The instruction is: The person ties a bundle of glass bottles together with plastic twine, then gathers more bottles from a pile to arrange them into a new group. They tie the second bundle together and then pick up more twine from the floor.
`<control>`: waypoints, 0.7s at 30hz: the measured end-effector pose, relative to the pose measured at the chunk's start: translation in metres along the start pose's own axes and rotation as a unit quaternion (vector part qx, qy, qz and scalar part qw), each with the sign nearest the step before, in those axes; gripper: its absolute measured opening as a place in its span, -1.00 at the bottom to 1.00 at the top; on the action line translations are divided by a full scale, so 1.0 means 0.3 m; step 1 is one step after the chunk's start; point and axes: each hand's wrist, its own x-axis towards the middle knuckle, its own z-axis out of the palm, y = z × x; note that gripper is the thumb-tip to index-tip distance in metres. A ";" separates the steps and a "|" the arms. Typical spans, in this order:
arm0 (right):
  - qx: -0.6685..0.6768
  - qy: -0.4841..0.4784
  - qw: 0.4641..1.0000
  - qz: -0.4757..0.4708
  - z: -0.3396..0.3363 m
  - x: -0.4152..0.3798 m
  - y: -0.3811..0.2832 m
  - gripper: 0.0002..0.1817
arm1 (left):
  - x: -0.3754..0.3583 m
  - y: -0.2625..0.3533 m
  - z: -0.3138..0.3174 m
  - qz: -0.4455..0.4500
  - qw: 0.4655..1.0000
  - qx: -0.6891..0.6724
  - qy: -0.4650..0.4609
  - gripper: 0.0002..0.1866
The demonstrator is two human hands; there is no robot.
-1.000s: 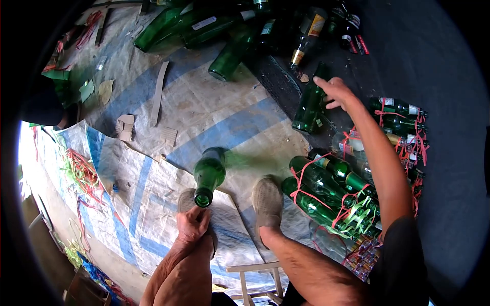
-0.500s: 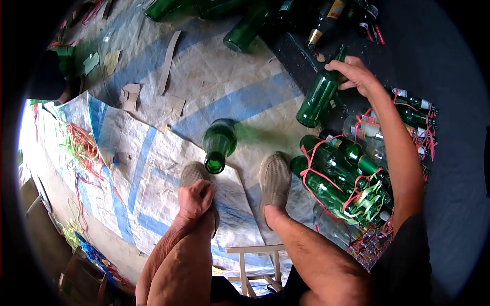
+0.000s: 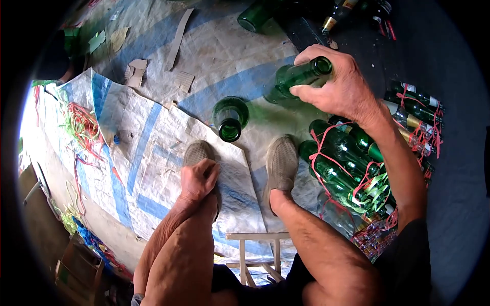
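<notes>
My right hand (image 3: pixel 339 84) is wrapped around the neck of a green glass bottle (image 3: pixel 301 75). The bottle is tilted, its mouth toward me and its blurred base pointing away to the left. Another green bottle (image 3: pixel 230 113) stands upright on the sheet in front of my feet, apart from both hands. My left hand (image 3: pixel 199 179) rests by my left knee with its fingers curled and pressed together. Whatever those fingers hold, if anything, is hidden. Right of my shoe lies a bundle of green bottles (image 3: pixel 339 163) tied with pink string.
A white and blue woven sheet (image 3: pixel 153 168) covers the floor. More tied bottles (image 3: pixel 416 109) lie at the right, and loose bottles (image 3: pixel 255 18) at the top. Cardboard scraps (image 3: pixel 136 72) and tangled string (image 3: pixel 81 130) lie leftward. A wooden stool (image 3: pixel 258 236) is below me.
My right hand has brought the green bottle left and toward me, turning its mouth to face me. The view has shifted slightly. My left hand stays by the knee.
</notes>
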 end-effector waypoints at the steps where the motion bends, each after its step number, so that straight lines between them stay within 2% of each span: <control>1: 0.001 0.006 1.000 -0.011 0.012 0.001 -0.005 -0.60 | -0.001 -0.003 0.002 -0.001 1.000 -0.002 0.003 -0.87; 4: 0.008 0.013 0.999 -0.048 0.054 -0.006 -0.013 -0.56 | -0.001 -0.005 0.002 0.001 1.000 -0.009 0.003 -0.87; 9: -0.016 -0.016 0.999 -0.044 0.089 -0.013 -0.057 -0.56 | 0.000 -0.010 -0.003 0.005 1.000 -0.008 -0.002 -0.87; 21: -0.005 -0.019 0.996 -0.082 0.120 -0.006 -0.074 -0.57 | 0.001 -0.015 0.003 -0.006 1.000 -0.019 -0.006 -0.87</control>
